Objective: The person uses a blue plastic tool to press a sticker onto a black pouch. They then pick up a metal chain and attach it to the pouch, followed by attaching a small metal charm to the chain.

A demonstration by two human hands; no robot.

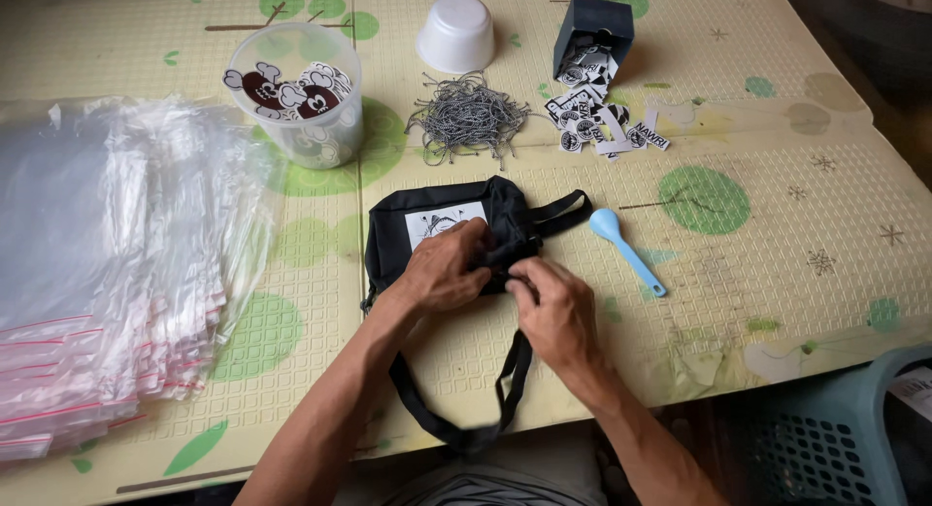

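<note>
On mat (777, 273): two hands (447, 268), one black bag (427, 224), one spoon (626, 249).

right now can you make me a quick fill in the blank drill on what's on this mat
1. Both hands, left hand and right hand, work on a small ____ fabric bag.
2. The plastic spoon lying right of the bag is light ____.
3. The white bowl stands ____ on the mat.
4. The stickers spill from a tipped dark ____.

Missing words: black; blue; upside down; box
</note>
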